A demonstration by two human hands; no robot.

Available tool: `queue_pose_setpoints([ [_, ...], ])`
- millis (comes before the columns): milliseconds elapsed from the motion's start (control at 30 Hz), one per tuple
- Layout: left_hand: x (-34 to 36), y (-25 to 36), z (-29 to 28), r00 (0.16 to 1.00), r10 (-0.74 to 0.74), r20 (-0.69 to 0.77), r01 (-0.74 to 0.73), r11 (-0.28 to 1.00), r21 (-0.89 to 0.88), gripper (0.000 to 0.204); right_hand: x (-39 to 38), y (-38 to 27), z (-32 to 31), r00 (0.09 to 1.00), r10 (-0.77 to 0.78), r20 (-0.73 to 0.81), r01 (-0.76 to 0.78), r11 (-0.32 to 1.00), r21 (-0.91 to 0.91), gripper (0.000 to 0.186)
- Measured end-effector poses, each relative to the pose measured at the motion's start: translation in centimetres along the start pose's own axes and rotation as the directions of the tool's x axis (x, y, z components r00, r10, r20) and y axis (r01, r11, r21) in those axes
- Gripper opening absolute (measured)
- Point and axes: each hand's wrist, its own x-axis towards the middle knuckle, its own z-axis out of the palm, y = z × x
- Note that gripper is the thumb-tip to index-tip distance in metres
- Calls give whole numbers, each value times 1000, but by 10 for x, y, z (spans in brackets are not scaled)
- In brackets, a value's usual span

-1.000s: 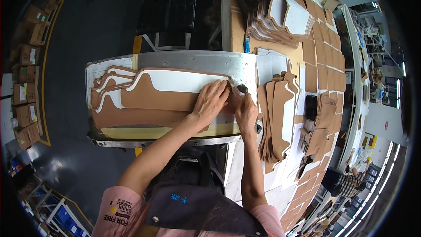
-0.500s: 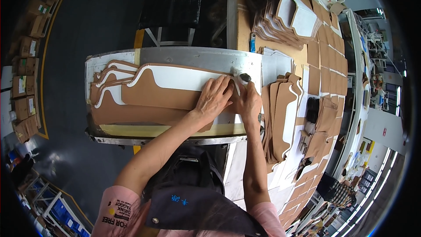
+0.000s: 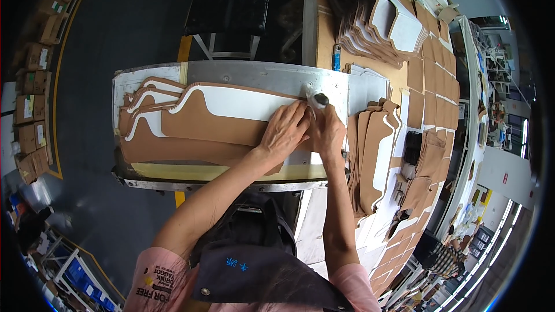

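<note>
Top brown-and-white panel (image 3: 231, 105) overlaps others on the metal work surface (image 3: 248, 73), right end under my hands. My left hand (image 3: 287, 130) lies over that end, fingers bent; can't tell if they pinch it. My right hand (image 3: 328, 132) is clenched round a dark-ended tool (image 3: 321, 99), kind unclear. Surface: pale strip along the near edge. Right: long table (image 3: 325, 34) with a panel stack (image 3: 399, 28) and blue-handled tool (image 3: 336, 58). Beyond: black stool (image 3: 228, 7). Left: dark floor (image 3: 110, 81), cartons (image 3: 34, 110). Far right: person in checked top (image 3: 446, 261).
</note>
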Motion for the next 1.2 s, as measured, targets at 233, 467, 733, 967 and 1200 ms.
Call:
queue_pose_setpoints([
  [233, -2, 1, 3, 999, -43, 15, 43, 999, -18, 50, 9, -4, -1, 999, -5, 43, 4, 1000, 7, 18],
  [467, -2, 1, 0, 1000, -27, -14, 27, 1000, -10, 39, 11, -10, 0, 999, 9, 42, -11, 998, 62, 16],
  [733, 7, -24, -29, 994, -105, 15, 104, 994, 28, 49, -37, 15, -11, 986, 144, 85, -152, 984, 96, 15],
  [967, 51, -39, -47, 890, -163, 425, 148, 987, 70, 40, -37, 41, -25, 951, 309, 30, -288, 842, 457, 20],
  [1200, 71, -33, -63, 793, -104, 601, 343, 891, -298, 22, -28, 38, -35, 929, 305, 208, -369, 793, 485, 26],
])
